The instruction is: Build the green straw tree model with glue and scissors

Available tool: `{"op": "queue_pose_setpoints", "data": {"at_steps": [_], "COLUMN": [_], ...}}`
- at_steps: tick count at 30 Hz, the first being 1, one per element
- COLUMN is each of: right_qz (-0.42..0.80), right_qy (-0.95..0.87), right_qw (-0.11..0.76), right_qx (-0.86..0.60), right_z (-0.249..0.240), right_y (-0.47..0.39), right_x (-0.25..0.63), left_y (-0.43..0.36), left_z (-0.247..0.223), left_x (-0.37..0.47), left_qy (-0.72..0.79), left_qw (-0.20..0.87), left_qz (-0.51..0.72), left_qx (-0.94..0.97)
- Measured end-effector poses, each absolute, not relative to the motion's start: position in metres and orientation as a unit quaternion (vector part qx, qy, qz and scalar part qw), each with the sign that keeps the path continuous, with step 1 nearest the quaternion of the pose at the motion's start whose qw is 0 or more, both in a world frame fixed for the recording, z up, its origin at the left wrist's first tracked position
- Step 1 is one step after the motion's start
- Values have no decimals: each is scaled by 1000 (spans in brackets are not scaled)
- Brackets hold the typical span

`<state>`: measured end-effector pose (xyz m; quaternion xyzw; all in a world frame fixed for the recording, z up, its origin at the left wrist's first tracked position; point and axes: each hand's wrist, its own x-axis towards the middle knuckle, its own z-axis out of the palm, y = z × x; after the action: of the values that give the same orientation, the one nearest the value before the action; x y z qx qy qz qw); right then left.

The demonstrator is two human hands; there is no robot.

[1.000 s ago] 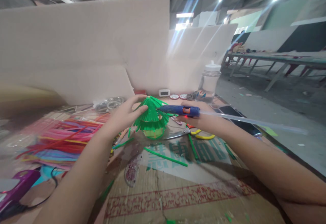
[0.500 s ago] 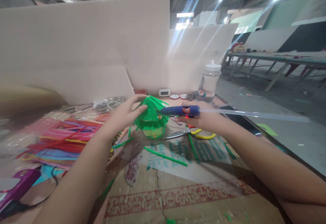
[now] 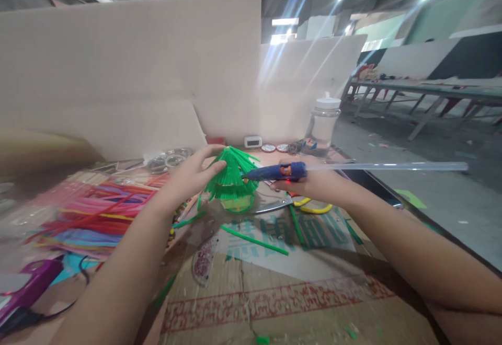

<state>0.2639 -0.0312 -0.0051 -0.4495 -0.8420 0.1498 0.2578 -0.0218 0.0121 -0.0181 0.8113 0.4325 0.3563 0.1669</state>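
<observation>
A tiered green cone, made of strips like pipe cleaners, stands on the cluttered table in front of me. My left hand grips its upper left side, thumb toward me and fingers behind. In my right hand is a blue hot glue gun. Its nozzle points left and meets the cone's right side; whether it touches is hard to tell. A long clear glue stick juts out of the gun's back. Beneath the gun lie scissors with yellow handles, and a loose green strip rests nearer me.
Colourful pipe cleaners are heaped at left, above a purple tool. A clear bottle with a white lid stands at back right, by a dark phone. White boards rise behind the table.
The glue gun's nozzle has shifted slightly left and down against the cone, and the glue stick has swung up to nearly level. My left hand has hardly moved.
</observation>
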Motion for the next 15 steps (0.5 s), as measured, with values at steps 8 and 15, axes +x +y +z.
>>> {"op": "queue_pose_setpoints", "data": {"at_steps": [8, 15], "right_qz": [172, 161], "right_qy": [-833, -832], "right_qw": [267, 257], "right_qx": [-453, -466], "right_z": [-8, -7], "right_y": [-32, -32], "right_x": [265, 267], "left_y": [12, 13], "left_z": [-18, -19], "left_x": [-22, -22], "left_qy": [433, 434], "left_qw": [165, 168], "left_qz": [360, 360], "left_qx": [810, 809]}}
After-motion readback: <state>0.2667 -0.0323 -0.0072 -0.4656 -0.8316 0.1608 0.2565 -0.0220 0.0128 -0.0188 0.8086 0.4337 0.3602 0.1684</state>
